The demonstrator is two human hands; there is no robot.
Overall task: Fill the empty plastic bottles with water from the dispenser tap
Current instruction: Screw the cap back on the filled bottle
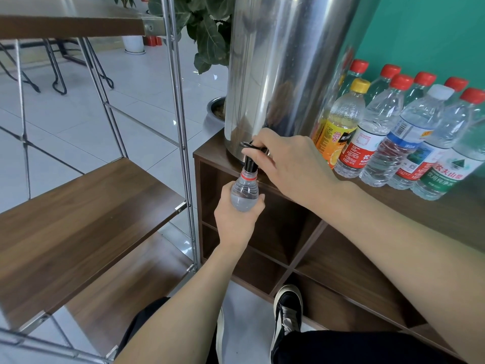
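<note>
A tall steel water dispenser (283, 61) stands on the left end of a brown cabinet (433, 206). Its black tap (250, 164) juts out low at the front. My right hand (286, 158) grips the tap's lever. Directly under the spout, my left hand (236, 219) holds a clear plastic bottle (244, 191) upright by its body; the open mouth with a red neck ring touches the spout. Water fills the visible shoulder of the bottle. Its lower part is hidden in my hand.
Several capped plastic bottles (409, 132), mostly red-capped, one with a yellow cap and orange label, stand on the cabinet right of the dispenser. A metal-framed wooden shelf rack (86, 214) stands to the left. A potted plant (210, 35) is behind. My shoe (287, 311) is below.
</note>
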